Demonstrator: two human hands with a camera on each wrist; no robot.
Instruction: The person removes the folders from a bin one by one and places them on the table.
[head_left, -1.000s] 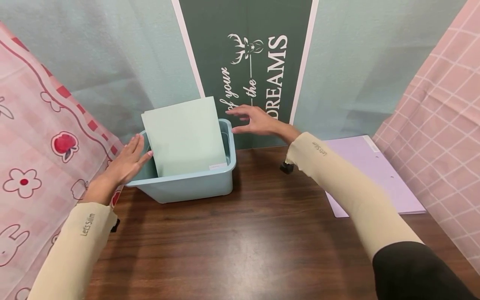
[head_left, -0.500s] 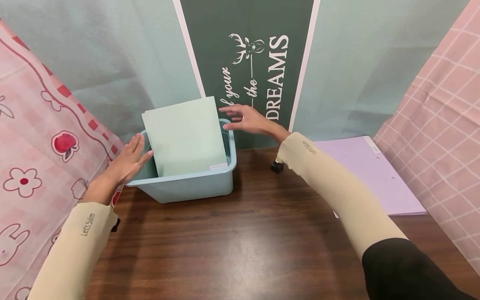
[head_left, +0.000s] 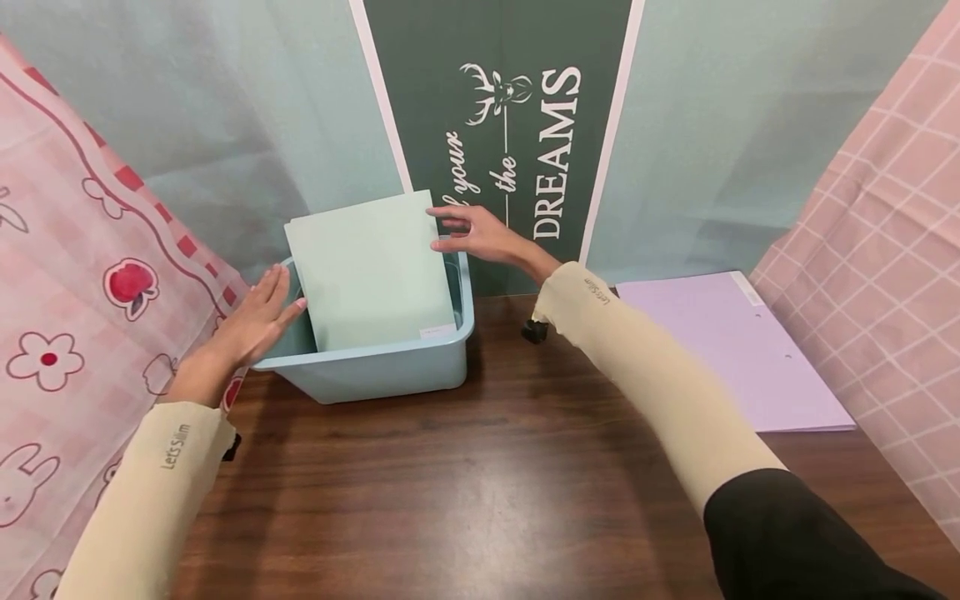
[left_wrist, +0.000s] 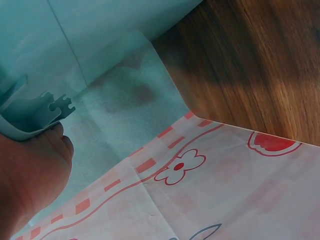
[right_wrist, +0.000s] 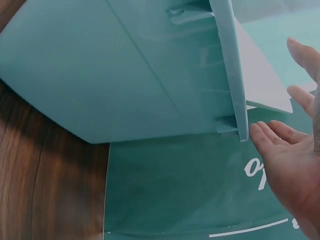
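A light blue plastic bin (head_left: 382, 375) stands at the back left of the table. Pale green folders (head_left: 367, 275) lean upright inside it, with a small white label (head_left: 437, 331) low at the right. My left hand (head_left: 251, 321) rests at the bin's left rim with fingers straight and thumb spread towards the folders. In the left wrist view that hand (left_wrist: 37, 172) lies against the outside of the rim. My right hand (head_left: 483, 233) hovers at the folders' right edge, fingers extended. From the right wrist view the hand (right_wrist: 292, 160) holds nothing; whether a fingertip touches the folder, I cannot tell.
Purple folders (head_left: 720, 358) lie flat on the brown wooden table (head_left: 465, 483) at the right. A patterned pink cloth (head_left: 90, 292) hangs on the left, and a pink grid cloth (head_left: 885, 250) on the right. Behind the bin is a green printed cloth (head_left: 495, 42).
My right hand has moved left, from beside the bin's right rim to the green folders' right edge. The left hand, the bin and the folders have stayed in place.
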